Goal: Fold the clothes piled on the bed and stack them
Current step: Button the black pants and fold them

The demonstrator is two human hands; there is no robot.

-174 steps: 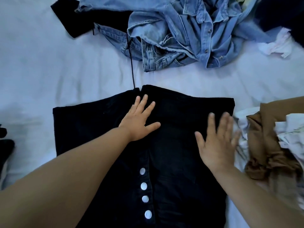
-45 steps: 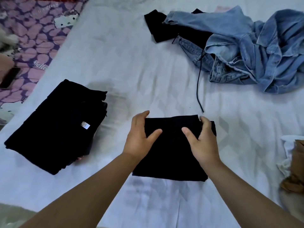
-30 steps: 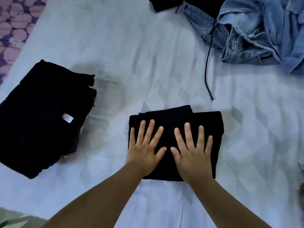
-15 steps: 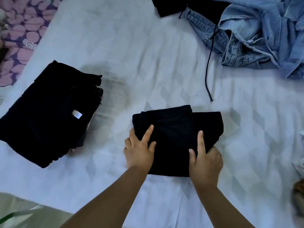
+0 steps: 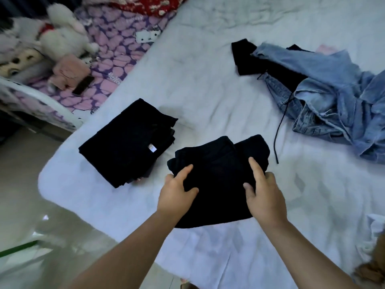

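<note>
**Soft daylight, blur at the edges**

The light is soft and cool, with a blue tone, and the white bed sheet point(image 5: 208, 84) looks bright at the top. Shadows are weak; only a faint one lies under the folded black garment point(image 5: 218, 176). The black clothes lose nearly all detail. The glossy floor point(image 5: 31, 205) shows pale reflections. The plush toys point(image 5: 52, 38) at the upper left are blurred, and the wide lens bends the bed's edges. The whole picture is slightly soft.
</note>
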